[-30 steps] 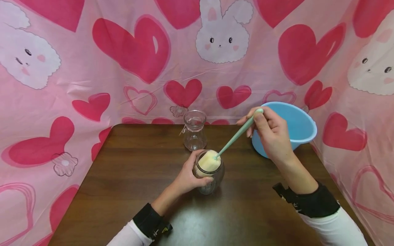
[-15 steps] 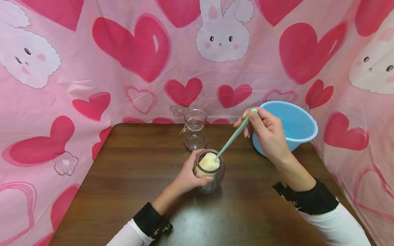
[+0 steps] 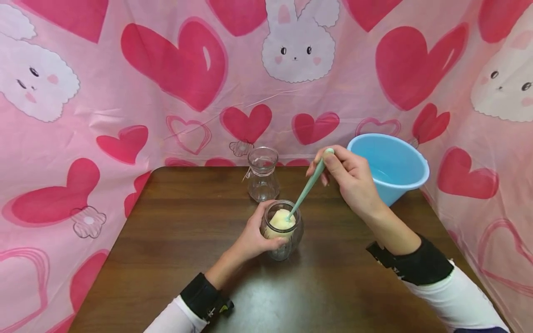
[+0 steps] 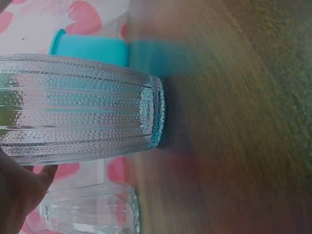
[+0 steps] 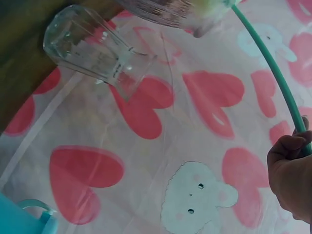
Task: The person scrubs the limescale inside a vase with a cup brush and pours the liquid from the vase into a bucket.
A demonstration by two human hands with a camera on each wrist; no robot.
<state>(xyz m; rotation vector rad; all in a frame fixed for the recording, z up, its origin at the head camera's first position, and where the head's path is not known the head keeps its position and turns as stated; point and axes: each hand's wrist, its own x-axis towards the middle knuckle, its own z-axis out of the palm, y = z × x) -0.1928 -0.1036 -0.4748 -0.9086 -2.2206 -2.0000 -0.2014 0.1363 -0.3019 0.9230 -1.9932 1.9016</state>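
In the head view, my left hand (image 3: 251,238) grips a clear glass jar (image 3: 284,253) around its neck. The left wrist view shows the ribbed, dotted wall of the jar (image 4: 87,107) with its base close over the table. My right hand (image 3: 351,178) pinches the upper end of the green handle (image 3: 309,187) of a sponge bottle brush. Its pale yellow sponge head (image 3: 281,219) sits inside the jar's mouth, its top a little below the rim. The handle slants up to the right. The lower part of the sponge shows only through the glass.
Just behind the jar stands a second clear glass vase (image 3: 263,185) with a string tied at its neck. A light blue plastic basin (image 3: 391,192) is at the back right of the brown wooden table (image 3: 187,222). A pink heart-and-bunny curtain (image 3: 245,92) hangs around the table.
My right hand has moved left, bringing the brush handle closer to upright. The sponge head has sunk a little deeper into the jar. My left hand keeps its grip on the jar.
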